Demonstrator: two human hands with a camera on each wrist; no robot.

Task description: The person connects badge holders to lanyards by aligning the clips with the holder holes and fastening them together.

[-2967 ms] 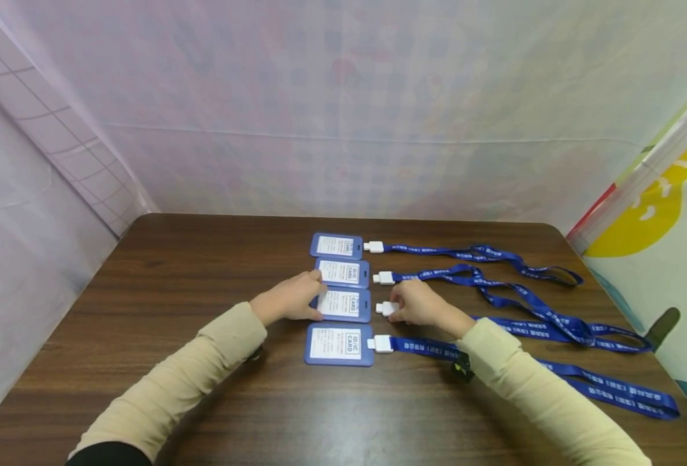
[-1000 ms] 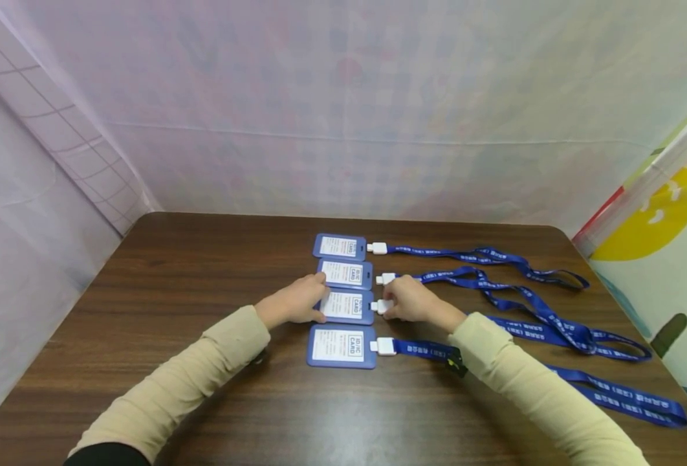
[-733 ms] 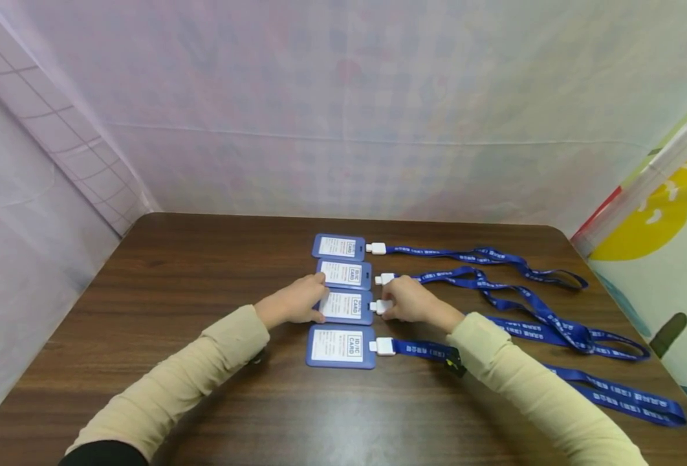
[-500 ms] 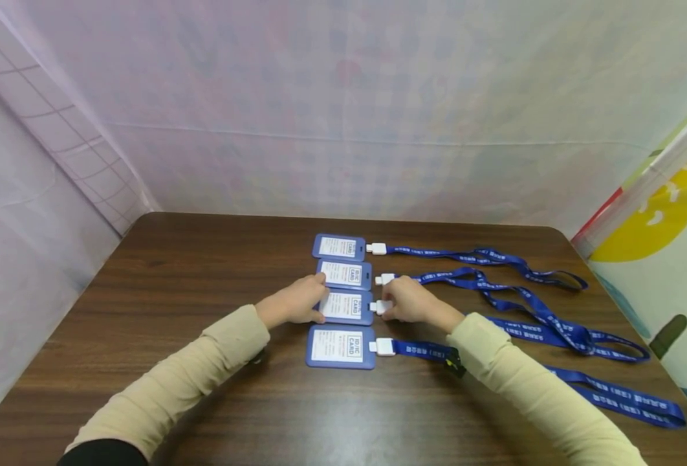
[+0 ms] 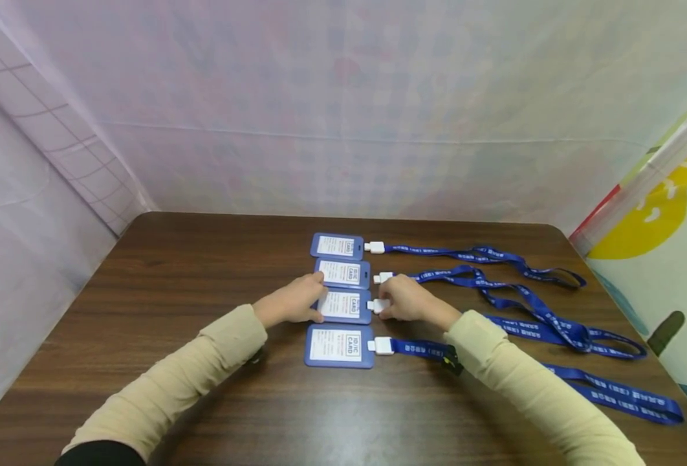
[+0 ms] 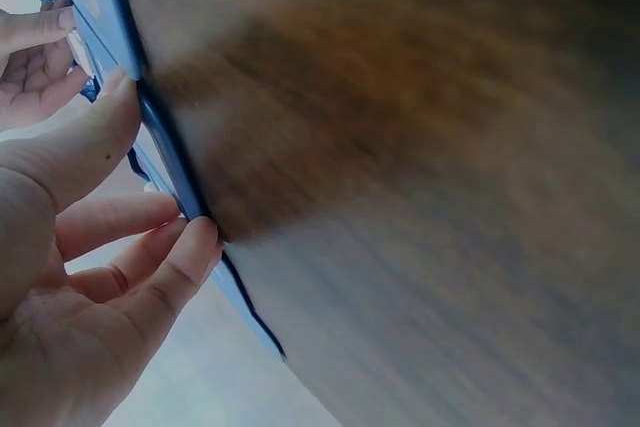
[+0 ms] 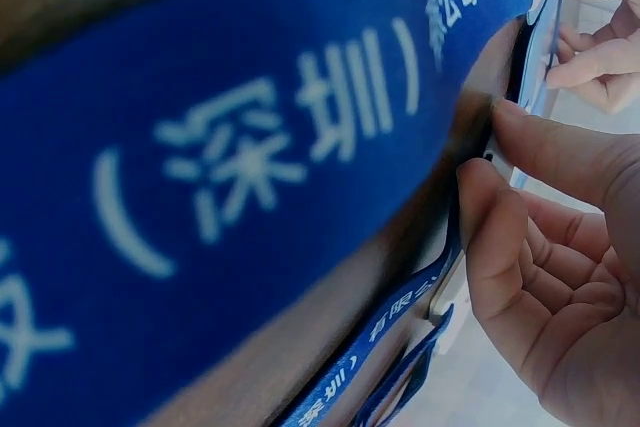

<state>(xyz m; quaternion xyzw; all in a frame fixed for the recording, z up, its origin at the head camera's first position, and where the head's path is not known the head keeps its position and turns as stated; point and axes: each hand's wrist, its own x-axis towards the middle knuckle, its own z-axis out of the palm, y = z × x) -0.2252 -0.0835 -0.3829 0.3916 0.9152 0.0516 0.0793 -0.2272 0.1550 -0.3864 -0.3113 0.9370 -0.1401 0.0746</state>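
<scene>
Blue badge holders with white ID/IC cards lie in a column on the table. My left hand (image 5: pixel 290 299) grips the third holder from the back (image 5: pixel 345 306) by its left end, thumb and fingers at its edges. In the left wrist view, the fingertips (image 6: pixel 200 237) are right at the holder's rim. My right hand (image 5: pixel 411 299) pinches a white lanyard clip (image 5: pixel 378 305), its tip at that holder's slotted right end. The right wrist view shows thumb and index fingertips together, hiding most of the clip. The blue strap (image 5: pixel 518 327) of this lanyard runs right, behind my wrist.
The nearest holder (image 5: pixel 339 346) has a white clip (image 5: pixel 381 345) at its right end, its strap under my right forearm. Two farther holders (image 5: pixel 336 246) have clips (image 5: pixel 375 247) lying just right of them. Straps overlap near the table's right edge.
Since three seconds ago, my right hand has moved the white clip slightly left, closing the gap to the third holder. My left hand has stayed on that holder. The other holders and lanyards stay put.
</scene>
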